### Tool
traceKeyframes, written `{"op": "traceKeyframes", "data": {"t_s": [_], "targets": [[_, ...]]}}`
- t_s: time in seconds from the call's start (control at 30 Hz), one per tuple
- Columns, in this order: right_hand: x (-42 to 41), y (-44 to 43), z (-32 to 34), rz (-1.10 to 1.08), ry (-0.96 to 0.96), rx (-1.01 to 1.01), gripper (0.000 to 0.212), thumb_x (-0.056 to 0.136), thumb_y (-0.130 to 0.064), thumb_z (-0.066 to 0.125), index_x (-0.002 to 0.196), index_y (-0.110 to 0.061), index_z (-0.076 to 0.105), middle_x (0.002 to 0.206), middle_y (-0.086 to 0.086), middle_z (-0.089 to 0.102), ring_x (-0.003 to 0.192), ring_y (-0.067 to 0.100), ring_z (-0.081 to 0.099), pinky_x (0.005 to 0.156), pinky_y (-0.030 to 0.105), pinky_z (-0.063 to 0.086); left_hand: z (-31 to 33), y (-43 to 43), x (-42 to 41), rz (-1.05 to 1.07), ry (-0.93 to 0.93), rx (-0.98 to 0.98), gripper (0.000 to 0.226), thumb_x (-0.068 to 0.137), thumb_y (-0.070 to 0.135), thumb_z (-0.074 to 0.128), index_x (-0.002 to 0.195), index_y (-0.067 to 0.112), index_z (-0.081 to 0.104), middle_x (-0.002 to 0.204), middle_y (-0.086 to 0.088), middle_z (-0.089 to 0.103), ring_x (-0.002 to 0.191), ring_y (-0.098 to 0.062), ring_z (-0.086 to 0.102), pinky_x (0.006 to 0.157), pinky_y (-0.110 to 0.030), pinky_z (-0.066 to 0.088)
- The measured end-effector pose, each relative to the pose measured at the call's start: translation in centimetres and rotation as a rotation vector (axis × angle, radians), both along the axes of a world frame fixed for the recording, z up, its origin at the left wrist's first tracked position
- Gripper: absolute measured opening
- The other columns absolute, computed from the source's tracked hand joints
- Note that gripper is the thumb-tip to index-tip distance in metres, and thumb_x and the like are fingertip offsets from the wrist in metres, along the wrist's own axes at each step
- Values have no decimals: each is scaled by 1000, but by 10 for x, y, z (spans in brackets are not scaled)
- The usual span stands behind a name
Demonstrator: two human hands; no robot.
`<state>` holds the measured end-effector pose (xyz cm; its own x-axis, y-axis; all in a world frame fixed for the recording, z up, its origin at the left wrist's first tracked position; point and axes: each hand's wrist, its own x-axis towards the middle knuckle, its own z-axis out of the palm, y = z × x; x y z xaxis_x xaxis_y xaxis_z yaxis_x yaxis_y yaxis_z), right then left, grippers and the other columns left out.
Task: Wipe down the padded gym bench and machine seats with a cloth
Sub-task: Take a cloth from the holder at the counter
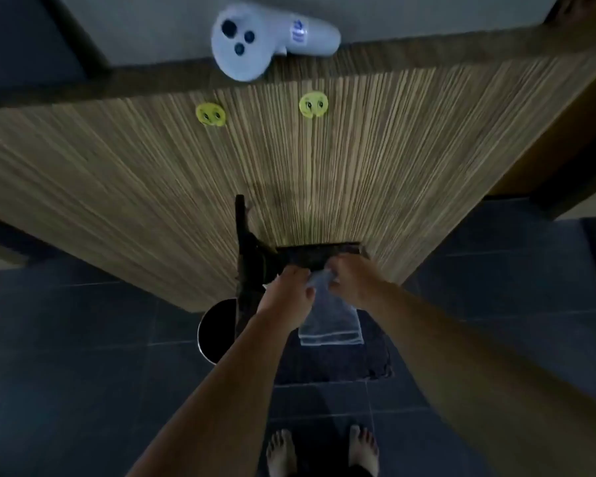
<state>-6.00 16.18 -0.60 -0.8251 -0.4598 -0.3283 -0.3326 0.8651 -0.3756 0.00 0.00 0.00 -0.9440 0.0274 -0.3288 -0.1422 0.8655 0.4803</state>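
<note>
A pale, thin cloth hangs down in front of me, its top edge pinched between both hands. My left hand grips the upper left corner and my right hand grips the upper right. They are held close together at the foot of a striped wooden cabinet panel, just in front of a dark opening at its base. The scene is dim. No padded bench or machine seat shows in this view.
A white handheld controller lies on top of the cabinet edge. Two yellow smiley stickers are stuck on the panel. A dark upright bar and a round black bin stand left of my hands. A dark mat lies on the tiled floor.
</note>
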Motion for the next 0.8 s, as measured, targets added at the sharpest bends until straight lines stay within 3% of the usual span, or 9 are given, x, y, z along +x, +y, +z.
{"op": "traceKeyframes", "data": {"t_s": [0.13, 0.27, 0.43, 0.53, 0.67, 0.8], "targets": [[-7, 1, -24, -11, 4, 69, 25, 95, -30, 62, 114, -14, 63, 120, 11, 58, 108, 35, 62, 83, 41, 52, -26, 2, -13, -22, -97, -102, 50, 107, 26, 49, 155, 12, 41, 158, -9, 39, 133, -35, 54, 101, -41, 46], [-12, 2, -37, -16, 16, 127, 38, 93, -36, 65, 125, -16, 62, 126, 10, 52, 115, 34, 58, 85, 40, 50, -35, 7, -25, 6, -103, -203, 40, 105, 20, 51, 144, 15, 48, 146, -10, 38, 118, -36, 60, 87, -43, 49], [-15, 1, -26, -11, 4, 130, 32, 91, -39, 61, 108, -13, 71, 111, 12, 58, 105, 36, 60, 78, 39, 52, -32, 13, -26, -16, -50, -248, 25, 103, 23, 55, 126, 12, 57, 129, -12, 44, 106, -37, 63, 74, -41, 42], [-8, 7, -9, -5, 55, 95, 47, 86, -54, 56, 107, -17, 75, 109, 11, 59, 107, 36, 57, 81, 39, 50, -22, 11, -17, 12, -30, -203, 26, 101, 25, 60, 125, 13, 60, 127, -11, 45, 105, -35, 63, 77, -42, 46], [16, 20, 3, 72, 73, 66, 39, 80, -39, 75, 112, -17, 72, 117, 5, 56, 115, 31, 47, 96, 47, 49, -5, 5, 9, 10, 19, -85, 27, 95, 24, 67, 121, 18, 63, 125, -5, 45, 106, -30, 59, 78, -41, 50], [46, 30, 6, 178, -13, 59, 29, 82, -39, 77, 98, -17, 65, 129, 2, 53, 124, 26, 42, 98, 41, 45, -3, 0, 47, -84, 34, -60, 29, 92, 29, 71, 118, 20, 67, 119, -1, 51, 116, -23, 50, 84, -38, 49]]}}
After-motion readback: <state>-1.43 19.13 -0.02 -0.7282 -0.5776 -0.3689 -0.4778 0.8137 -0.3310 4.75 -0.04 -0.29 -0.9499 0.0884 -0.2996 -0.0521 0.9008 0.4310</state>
